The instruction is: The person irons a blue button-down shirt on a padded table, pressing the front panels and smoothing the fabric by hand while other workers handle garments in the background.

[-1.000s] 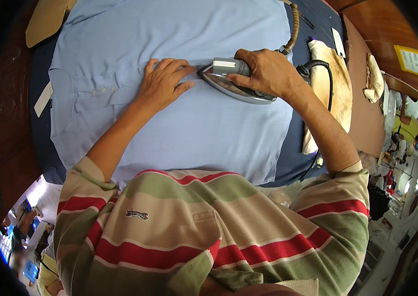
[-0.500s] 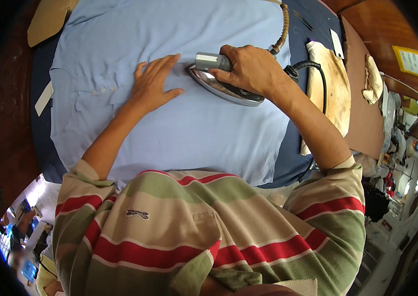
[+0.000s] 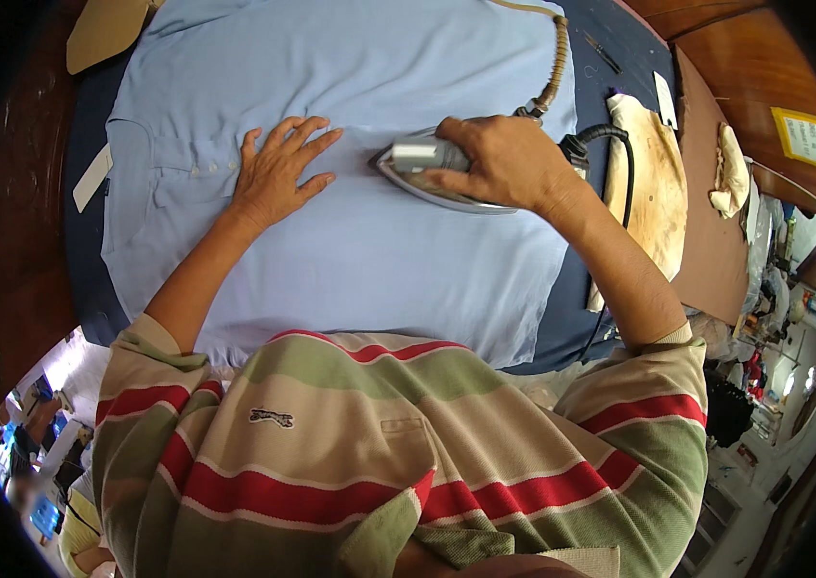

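Observation:
A light blue garment (image 3: 379, 279) with a small buttoned placket lies spread over a dark blue covered table. My right hand (image 3: 514, 164) is wrapped round the grey handle of a steam iron (image 3: 437, 193), whose soleplate rests on the cloth, tip pointing left. A ribbed hose and a black cord run from the back of the iron. To the left of the iron, my left hand (image 3: 283, 171) lies on the garment, fingers spread, beside the buttons.
A scorched cream pad (image 3: 649, 183) lies right of the garment, near the black cord (image 3: 631, 193). Beyond it are a brown board (image 3: 707, 241) and a folded cream cloth (image 3: 731, 173). White tags sit at both sides; a cardboard piece (image 3: 105, 34) is at the far left.
My left hand has shifted left across the cloth, away from the iron. In my right hand, the iron has moved slightly nearer to me and a little to the right.

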The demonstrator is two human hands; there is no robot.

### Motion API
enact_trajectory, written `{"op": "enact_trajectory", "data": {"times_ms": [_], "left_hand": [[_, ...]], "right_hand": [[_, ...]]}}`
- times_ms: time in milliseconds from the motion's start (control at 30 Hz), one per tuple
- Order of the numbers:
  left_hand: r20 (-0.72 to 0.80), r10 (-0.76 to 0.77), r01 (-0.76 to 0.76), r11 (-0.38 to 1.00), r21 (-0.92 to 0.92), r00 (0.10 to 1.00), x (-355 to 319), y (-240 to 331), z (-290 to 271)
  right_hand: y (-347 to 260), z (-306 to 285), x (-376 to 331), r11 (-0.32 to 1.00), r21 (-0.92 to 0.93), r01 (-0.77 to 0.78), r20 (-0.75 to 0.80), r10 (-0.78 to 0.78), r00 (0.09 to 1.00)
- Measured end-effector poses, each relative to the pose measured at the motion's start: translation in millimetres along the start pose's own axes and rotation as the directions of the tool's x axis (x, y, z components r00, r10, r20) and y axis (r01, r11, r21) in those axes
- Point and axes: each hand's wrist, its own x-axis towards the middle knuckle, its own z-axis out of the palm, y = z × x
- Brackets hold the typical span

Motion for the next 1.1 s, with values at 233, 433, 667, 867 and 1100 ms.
{"op": "enact_trajectory", "data": {"times_ms": [233,433,667,867,1100], "left_hand": [[0.009,0.015,-0.015,0.999,0.035,1.000,-0.2,-1.1,1.3],[-0.024,-0.005,0.005,1.000,0.010,1.000,-0.8,-2.7,4.9],[-0.032,-0.071,0.072,0.997,0.015,0.997,-10.7,-10.0,8.1],[-0.041,-0.117,0.117,0.993,-0.020,0.992,-12.0,-8.1,8.4],[-0.058,-0.099,0.098,0.995,-0.010,0.993,-12.1,-9.3,12.5]], "right_hand": [[-2.4,-2.5,24.3,0.990,0.068,-0.126,-0.071,0.131,0.989],[-17.4,1.8,18.1,0.994,0.008,0.107,0.066,-0.107,0.992],[-23.5,8.1,48.8,0.995,0.067,-0.079,-0.103,0.086,0.991],[-31.0,2.8,40.1,1.000,-0.005,-0.010,-0.050,0.010,0.999],[-17.4,0.3,58.9,0.996,0.034,-0.084,-0.079,0.086,0.993]]}}
